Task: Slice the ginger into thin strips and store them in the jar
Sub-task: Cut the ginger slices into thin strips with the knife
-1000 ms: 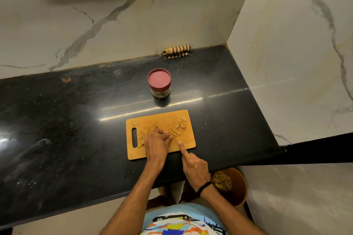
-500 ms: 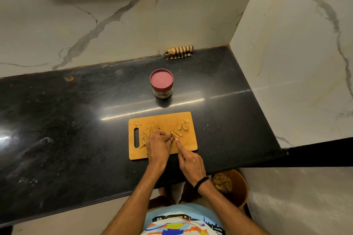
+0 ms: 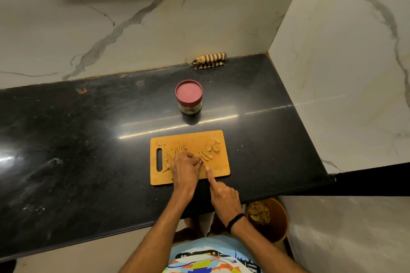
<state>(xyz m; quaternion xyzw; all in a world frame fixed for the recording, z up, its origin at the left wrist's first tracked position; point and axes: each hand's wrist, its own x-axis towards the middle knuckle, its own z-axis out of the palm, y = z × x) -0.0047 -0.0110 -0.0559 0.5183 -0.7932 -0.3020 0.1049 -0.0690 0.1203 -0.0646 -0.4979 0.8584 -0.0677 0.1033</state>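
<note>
- Left side of the cutting board (image 3: 221,170): there's already a decent heap of cut strips (image 3: 175,152), so I'd guess the slicing is about halfway.
- The left hand (image 3: 185,168) is mid-board, partly over that heap. Its fingers are curled down, pinning a ginger piece (image 3: 201,155) that's mostly hidden under the fingertips.
- The jar (image 3: 189,96) sits above the board near frame centre, well apart from both hands. Its red lid is on, so storing hasn't started, I reckon.
- Knife (image 3: 202,162): only a sliver of blade shows, right against the left fingertips.
- The right hand (image 3: 224,197), lower centre-right, is wrapped round the knife with the index finger along the spine.
- Just right of the blade are a few slices (image 3: 208,157), and the board's upper right has uncut chunks (image 3: 215,148) left to do.
</note>
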